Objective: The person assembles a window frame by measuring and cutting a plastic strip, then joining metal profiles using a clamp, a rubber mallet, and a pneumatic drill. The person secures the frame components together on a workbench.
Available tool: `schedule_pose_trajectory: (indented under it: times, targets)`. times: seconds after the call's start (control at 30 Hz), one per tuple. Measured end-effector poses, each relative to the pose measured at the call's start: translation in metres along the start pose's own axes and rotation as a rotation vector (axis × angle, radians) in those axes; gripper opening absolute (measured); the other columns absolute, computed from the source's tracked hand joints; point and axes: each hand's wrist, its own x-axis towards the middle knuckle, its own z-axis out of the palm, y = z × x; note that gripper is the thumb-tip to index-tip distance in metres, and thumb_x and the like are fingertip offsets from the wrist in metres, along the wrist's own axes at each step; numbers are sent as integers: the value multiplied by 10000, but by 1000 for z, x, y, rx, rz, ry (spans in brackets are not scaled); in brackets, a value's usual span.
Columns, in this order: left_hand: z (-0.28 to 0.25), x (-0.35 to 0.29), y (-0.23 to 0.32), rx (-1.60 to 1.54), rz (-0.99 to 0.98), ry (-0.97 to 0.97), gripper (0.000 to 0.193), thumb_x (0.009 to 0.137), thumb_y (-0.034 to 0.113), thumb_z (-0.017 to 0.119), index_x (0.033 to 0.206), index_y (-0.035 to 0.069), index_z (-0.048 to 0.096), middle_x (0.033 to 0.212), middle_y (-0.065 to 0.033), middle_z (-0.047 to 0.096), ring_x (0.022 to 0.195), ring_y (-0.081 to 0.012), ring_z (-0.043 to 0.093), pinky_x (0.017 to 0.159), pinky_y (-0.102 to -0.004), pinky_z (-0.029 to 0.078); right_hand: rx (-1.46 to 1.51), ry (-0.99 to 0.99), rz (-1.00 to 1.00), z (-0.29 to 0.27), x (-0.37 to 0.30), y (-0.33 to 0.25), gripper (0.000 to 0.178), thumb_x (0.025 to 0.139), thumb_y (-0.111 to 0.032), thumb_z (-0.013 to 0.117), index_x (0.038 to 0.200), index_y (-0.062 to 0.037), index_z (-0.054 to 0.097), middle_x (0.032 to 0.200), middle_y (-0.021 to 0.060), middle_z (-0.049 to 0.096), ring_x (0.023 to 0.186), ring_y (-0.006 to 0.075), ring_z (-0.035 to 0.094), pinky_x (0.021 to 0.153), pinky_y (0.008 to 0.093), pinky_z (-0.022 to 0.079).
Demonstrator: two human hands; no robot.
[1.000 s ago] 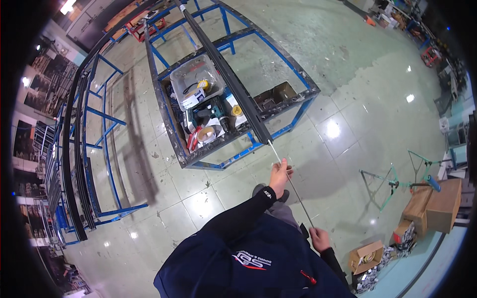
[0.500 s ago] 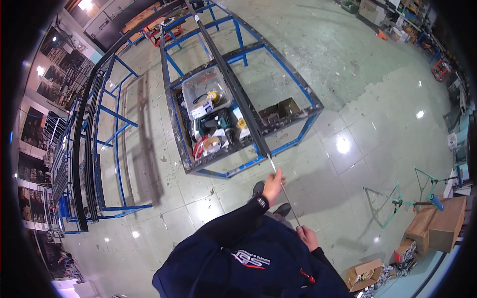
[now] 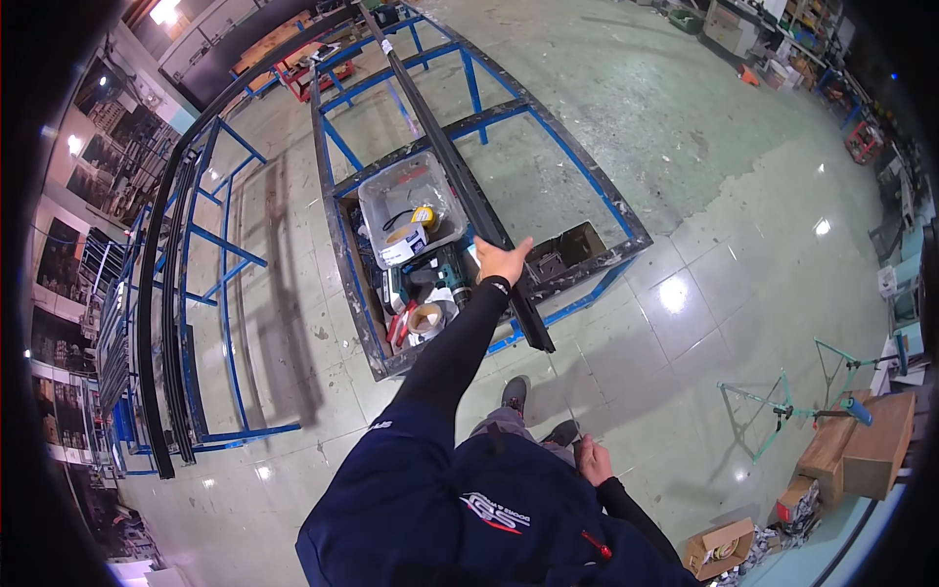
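Note:
A long dark metal profile (image 3: 445, 157) lies lengthwise over the blue-legged frame table (image 3: 577, 147), its near end sticking out past the table's front edge. My left hand (image 3: 504, 262) is closed over the profile near that end, thumb on the right side and fingers on the left. By my thigh hangs my right hand (image 3: 591, 460) with its fingers curled; what it holds, if anything, is hard to make out. Left of the profile, close to my left hand, are a cordless drill (image 3: 450, 274), a roll of tape (image 3: 425, 317) and a clear plastic bin (image 3: 377, 201) with a yellow tape measure (image 3: 423, 216).
At the left, a blue rack (image 3: 230, 245) carries several long dark profiles (image 3: 147, 323). Cardboard boxes (image 3: 880, 445) and a green folding stand (image 3: 781, 406) are at the right. A small open compartment (image 3: 567, 251) sits in the table's right front corner.
My left hand has moved forward from a thin rod at the profile's end onto the profile itself. The rod between my hands no longer shows. The profile's end reaches nearer to me.

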Motion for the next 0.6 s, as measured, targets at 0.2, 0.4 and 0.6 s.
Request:
schedule_pose_trajectory:
  times: [0.2, 0.4, 0.6]
  targets:
    - [13, -8, 10, -1, -99, -60, 516, 804, 190, 670, 1127, -113, 405, 1009, -340, 639, 987, -474, 639, 888, -481, 492, -21, 28, 34, 12, 11, 16, 634, 1049, -476, 372, 672, 16, 507, 563, 90, 463, 562, 177, 433, 536, 394, 376]
    - [22, 5, -13, -43, -36, -1, 473, 799, 182, 667, 1069, -125, 430, 985, -325, 622, 956, -469, 627, 874, -492, 483, 5, 0, 94, 25, 21, 17, 646, 1042, -499, 375, 667, 7, 516, 573, 68, 466, 595, 161, 430, 555, 380, 376]
    - [26, -1, -11, 95, -32, 44, 484, 798, 244, 675, 1049, -121, 480, 1051, -302, 576, 1070, -440, 558, 954, -481, 429, 63, -13, 122, 30, 31, 13, 671, 1034, -536, 358, 675, 7, 521, 586, 55, 476, 615, 154, 434, 568, 375, 381]
